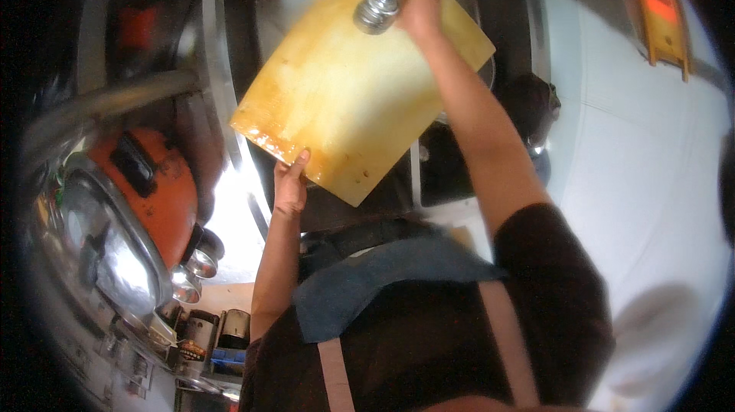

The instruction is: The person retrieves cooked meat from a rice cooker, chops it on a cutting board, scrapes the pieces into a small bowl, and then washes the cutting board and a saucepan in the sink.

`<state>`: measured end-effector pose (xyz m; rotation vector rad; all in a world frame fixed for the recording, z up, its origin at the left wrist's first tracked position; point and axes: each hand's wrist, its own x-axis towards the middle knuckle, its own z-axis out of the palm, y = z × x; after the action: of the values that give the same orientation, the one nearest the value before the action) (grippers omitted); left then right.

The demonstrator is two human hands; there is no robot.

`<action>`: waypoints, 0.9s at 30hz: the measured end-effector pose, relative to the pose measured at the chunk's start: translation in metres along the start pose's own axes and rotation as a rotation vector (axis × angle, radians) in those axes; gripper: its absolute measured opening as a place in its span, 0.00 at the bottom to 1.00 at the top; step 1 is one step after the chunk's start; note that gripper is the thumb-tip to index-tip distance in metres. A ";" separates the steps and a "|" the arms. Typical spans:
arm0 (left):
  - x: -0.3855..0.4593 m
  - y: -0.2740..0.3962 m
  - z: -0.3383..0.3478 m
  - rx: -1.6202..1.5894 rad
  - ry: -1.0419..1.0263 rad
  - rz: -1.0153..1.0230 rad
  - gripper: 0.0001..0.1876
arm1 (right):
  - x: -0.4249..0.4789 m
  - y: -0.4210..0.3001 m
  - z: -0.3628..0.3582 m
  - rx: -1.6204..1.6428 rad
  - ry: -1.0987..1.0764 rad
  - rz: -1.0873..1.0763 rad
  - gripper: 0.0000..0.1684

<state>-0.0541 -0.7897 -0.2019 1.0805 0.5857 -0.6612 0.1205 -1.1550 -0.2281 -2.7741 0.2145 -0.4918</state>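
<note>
A large, yellowed cutting board (344, 84) is tilted over a stainless steel sink (241, 27). Its surface looks wet, glossy near the left edge, with brown stains. My left hand (291, 182) grips the board's near-left edge, thumb on top. Farther up the board lies my right hand (422, 7), blurred, its fingers partly hidden behind a metal faucet head (376, 13) on a flexible hose. Whether that hand holds anything cannot be told.
To the left stand an orange lid or pan (155, 199) with a black handle and a shiny metal lid or pan (126, 257). Containers (198, 331) fill a shelf at lower left. A white wall (631, 171) bounds the right, near a dark cloth-like bundle (525, 107).
</note>
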 end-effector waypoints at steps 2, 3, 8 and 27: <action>0.002 -0.005 -0.007 0.017 -0.007 0.021 0.23 | 0.012 -0.030 -0.024 -0.098 0.084 0.046 0.37; 0.001 -0.002 -0.004 0.008 -0.005 0.007 0.24 | 0.009 -0.030 -0.024 -0.102 0.070 0.067 0.39; 0.003 0.007 -0.004 -0.044 0.014 0.042 0.28 | -0.028 0.016 -0.024 -0.077 -0.066 0.220 0.42; 0.042 0.011 0.008 0.000 -0.137 0.058 0.29 | -0.152 -0.206 -0.018 0.423 -0.255 -0.319 0.22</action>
<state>-0.0167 -0.8018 -0.2221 1.0394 0.4346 -0.6782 -0.0086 -0.9361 -0.1910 -2.4229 -0.3556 -0.2172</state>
